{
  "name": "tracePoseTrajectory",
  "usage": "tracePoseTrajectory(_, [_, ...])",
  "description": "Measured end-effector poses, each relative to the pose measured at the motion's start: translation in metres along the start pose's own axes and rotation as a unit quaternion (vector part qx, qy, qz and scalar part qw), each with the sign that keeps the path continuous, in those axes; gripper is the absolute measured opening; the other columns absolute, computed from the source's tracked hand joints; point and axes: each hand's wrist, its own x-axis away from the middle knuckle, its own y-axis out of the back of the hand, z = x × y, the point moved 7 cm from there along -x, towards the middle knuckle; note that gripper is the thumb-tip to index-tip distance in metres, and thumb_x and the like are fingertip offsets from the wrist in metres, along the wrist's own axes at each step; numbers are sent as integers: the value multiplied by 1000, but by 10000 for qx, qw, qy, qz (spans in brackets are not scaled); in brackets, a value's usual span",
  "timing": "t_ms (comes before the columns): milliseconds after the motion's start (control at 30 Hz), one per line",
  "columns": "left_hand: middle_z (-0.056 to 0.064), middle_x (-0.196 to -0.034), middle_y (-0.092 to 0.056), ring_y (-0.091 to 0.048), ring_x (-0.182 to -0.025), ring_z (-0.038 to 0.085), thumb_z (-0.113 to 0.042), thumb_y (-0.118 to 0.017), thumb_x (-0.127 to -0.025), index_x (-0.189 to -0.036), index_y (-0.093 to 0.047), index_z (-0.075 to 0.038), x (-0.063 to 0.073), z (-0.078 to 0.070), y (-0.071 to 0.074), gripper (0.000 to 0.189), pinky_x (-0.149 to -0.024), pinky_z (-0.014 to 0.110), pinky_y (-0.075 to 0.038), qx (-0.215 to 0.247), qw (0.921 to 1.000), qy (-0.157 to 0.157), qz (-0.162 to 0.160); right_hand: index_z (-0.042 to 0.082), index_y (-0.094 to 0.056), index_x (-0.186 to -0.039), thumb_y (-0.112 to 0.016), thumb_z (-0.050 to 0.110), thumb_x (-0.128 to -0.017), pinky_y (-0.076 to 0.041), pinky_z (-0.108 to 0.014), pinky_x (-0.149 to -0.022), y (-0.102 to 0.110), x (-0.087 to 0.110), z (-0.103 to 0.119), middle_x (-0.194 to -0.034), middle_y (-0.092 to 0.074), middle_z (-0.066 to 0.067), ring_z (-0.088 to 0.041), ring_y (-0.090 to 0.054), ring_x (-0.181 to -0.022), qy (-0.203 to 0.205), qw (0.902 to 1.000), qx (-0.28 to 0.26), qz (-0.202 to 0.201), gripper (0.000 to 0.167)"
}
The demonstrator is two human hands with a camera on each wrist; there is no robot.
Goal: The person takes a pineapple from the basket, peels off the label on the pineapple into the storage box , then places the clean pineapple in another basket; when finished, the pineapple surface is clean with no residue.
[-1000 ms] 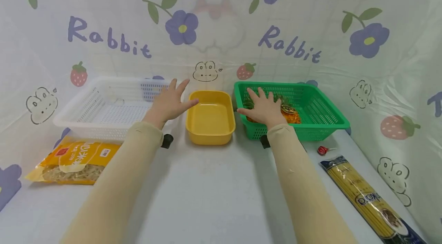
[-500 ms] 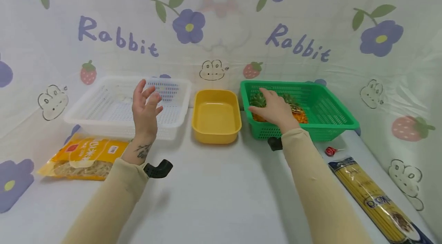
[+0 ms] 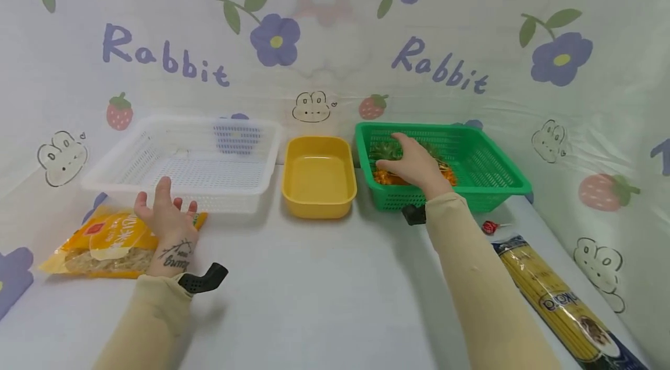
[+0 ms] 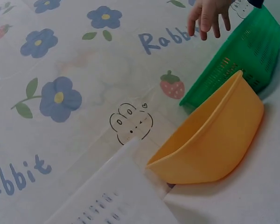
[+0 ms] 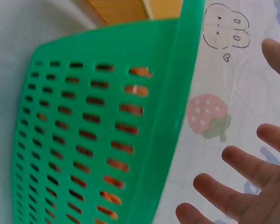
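Note:
My left hand [image 3: 170, 216] is raised beside an orange bag of dried food [image 3: 112, 242], its fingers spread and holding nothing. Whether it touches the bag's right end, I cannot tell. Over the green basket [image 3: 484, 166] hovers my right hand [image 3: 416, 167], fingers extended. In the right wrist view its fingers [image 5: 224, 198] are straight and apart, beyond the basket's rim. Beneath that hand lie orange things with green leafy tops [image 3: 387, 177], like pineapples, partly hidden by it. The left wrist view shows my right hand [image 4: 210, 18] above the basket, with nothing in it.
A white basket [image 3: 183, 198] stands at the back left, with a yellow tub [image 3: 319, 210] between it and the green basket. On the right lie a red lollipop [image 3: 490, 227] and a long pack of spaghetti [image 3: 560, 300]. A printed curtain [image 3: 324, 38] hangs behind.
My left hand has moved from the white basket's right side down and left to the orange bag, turning over on the way. My right hand has shifted slightly right over the green basket.

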Motion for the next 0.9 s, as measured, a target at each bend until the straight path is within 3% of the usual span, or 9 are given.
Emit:
tracePoseTrajectory(133, [-9, -127, -28, -32, -112, 14, -34, -73, -78, -131, -17, -47, -9, 7, 3, 79, -91, 32, -42, 527, 9962, 685, -51, 19, -22, -147, -63, 49, -82, -31, -57, -102, 2, -7, 1, -151, -25, -10, -34, -29, -134, -9, 9994, 262, 226, 83])
tracePoseTrajectory(267, [-7, -129, -21, -34, -114, 16, -27, -76, -76, -127, -18, -53, -14, 13, 1, 81, -91, 34, -43, 914, 9906, 1011, -94, 17, -24, -147, -64, 45, -82, -32, -56, -102, 3, -14, 3, -150, -27, -11, -34, -30, -134, 11, 9962, 643, 583, 80])
tracePoseTrajectory(567, [-9, -125, -29, -34, -111, 19, -10, -76, -75, -126, -20, -59, -22, 18, 2, 90, -90, 36, -43, 1253, 9872, 929, -334, 20, -26, -146, -65, 43, -81, -28, -60, -102, -4, -25, 1, -150, -28, -9, -35, -30, -134, -253, 9840, 1222, 1275, 80])
tracePoseTrajectory(900, [-7, -128, -34, -40, -113, 19, -1, -69, -79, -126, -22, -62, -30, 16, 3, 90, -89, 41, -49, 1333, 9884, 675, -282, 21, -25, -146, -67, 38, -80, -34, -53, -101, -13, -31, 6, -151, -26, -7, -32, -30, -133, -463, 9743, 1270, 1802, 80])
